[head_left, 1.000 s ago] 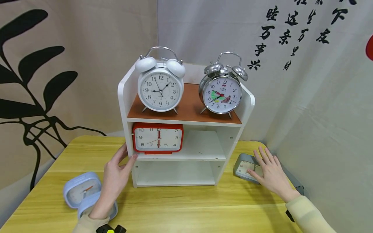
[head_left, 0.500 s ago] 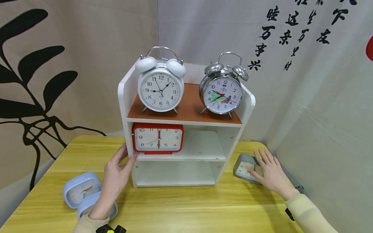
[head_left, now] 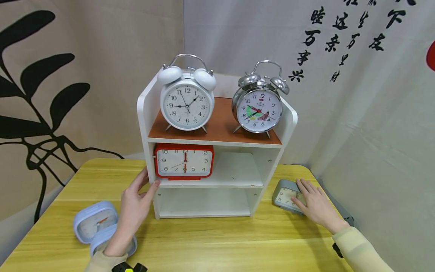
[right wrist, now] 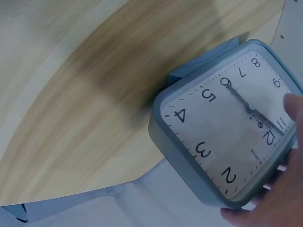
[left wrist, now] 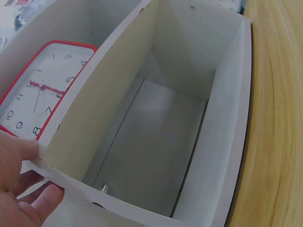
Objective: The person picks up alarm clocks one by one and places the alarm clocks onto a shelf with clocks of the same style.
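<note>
Left hand (head_left: 135,202) grips the white 3-tier shelf (head_left: 205,203), head-view centre; right hand (head_left: 316,207), fingers lower than 1 second ago, partly covers the grey rounded-rectangular clock (head_left: 287,195), lower right. Left-wrist view: thumb on shelf edge, lower left. Right-wrist view: clock pinched at right.

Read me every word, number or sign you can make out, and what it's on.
"1" to "12": white clock.
"1" to "12": red clock.
"1" to "9", "11", "12": gray clock; "10" unclear.
"10", "11", "12", "1", "2", "4", "6", "8": silver clock; emblem and other numerals too small.
"睦万事兴", "万里财", "友": wall cloth; other characters are cut off or uncertain.
Blue clocks: too blurred to read.
</note>
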`<action>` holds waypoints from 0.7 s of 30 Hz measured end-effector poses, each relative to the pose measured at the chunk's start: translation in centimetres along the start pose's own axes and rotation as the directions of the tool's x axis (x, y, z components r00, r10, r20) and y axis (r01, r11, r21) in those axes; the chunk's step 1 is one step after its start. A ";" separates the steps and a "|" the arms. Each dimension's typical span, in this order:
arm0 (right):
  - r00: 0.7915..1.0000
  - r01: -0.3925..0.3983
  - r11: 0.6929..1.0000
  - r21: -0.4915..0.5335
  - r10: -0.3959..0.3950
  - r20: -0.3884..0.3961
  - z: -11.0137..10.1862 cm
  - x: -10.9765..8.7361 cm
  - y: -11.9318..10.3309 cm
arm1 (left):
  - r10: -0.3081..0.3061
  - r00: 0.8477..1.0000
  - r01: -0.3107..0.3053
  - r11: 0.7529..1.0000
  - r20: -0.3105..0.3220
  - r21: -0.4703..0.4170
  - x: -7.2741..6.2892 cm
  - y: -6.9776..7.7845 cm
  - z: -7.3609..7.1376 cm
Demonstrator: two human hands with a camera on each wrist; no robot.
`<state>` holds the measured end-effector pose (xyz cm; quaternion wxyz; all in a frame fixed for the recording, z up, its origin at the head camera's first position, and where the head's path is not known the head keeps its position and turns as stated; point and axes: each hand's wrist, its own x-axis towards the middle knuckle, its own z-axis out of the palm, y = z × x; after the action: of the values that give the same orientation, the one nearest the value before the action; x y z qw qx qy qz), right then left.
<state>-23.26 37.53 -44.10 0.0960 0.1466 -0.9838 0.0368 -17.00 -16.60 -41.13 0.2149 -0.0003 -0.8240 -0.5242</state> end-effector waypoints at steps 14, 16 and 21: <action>0.992 0.069 0.996 -0.060 -0.074 -0.098 -0.6 0.1 0.2 | -0.004 1.000 0.004 1.000 -0.001 0.002 0.0 0.0 0.0; 0.995 0.063 0.998 -0.026 -0.065 -0.082 -0.9 0.2 0.1 | -0.003 1.000 0.003 1.000 -0.002 0.003 0.0 -0.1 0.0; 1.000 -0.002 0.997 0.078 0.001 0.002 -1.8 0.2 -0.2 | -0.005 1.000 0.005 1.000 -0.001 0.003 0.0 0.0 0.0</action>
<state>-23.08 37.43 -42.23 0.0892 0.1496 -0.9818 0.0752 -16.98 -16.59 -41.11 0.2140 0.0023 -0.8246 -0.5237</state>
